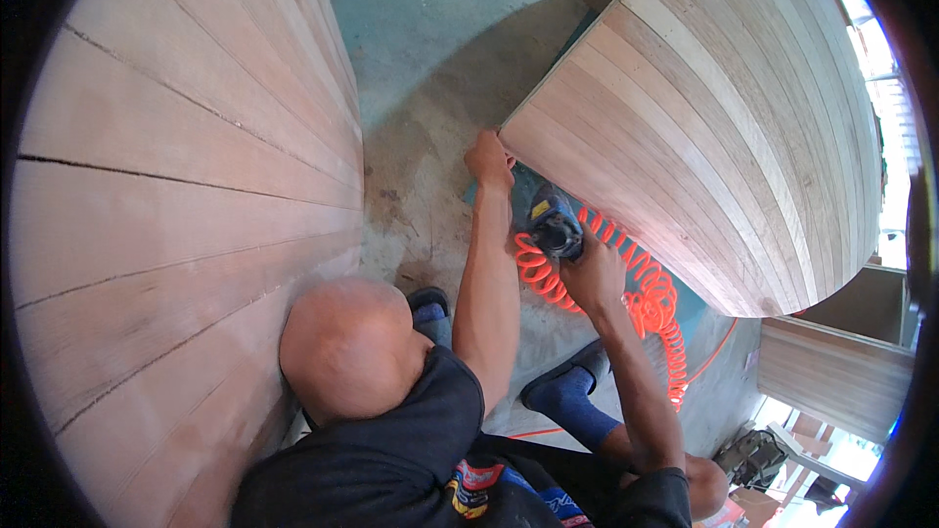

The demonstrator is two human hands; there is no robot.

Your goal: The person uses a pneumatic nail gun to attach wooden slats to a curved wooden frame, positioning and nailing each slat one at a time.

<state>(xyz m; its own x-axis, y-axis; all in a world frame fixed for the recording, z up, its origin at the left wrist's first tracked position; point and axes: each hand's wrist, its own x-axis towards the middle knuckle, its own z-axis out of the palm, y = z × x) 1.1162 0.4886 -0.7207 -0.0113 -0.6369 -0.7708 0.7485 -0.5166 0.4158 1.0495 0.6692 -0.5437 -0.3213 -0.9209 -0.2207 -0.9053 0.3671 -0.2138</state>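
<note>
A bare concrete floor (421, 68) is showing stains and is running between two planked wooden bodies. The large planked panel (196, 186) is filling the left side, with dark gaps showing between several boards. The curved planked body (724, 137) is standing on the right, its near lower corner pointing toward the person. The left hand (486, 158) is resting at that corner, its fingers curling inward; whether they are gripping the edge, I cannot tell. The right hand (594, 279) is closing around a blue-and-black hand tool (555, 220), which is sitting just below the curved body's lower edge, to the right of the left forearm. An orange coiled hose (650, 308) is lying around and beyond the tool. A dark bag (751, 458) is lying at near right.
</note>
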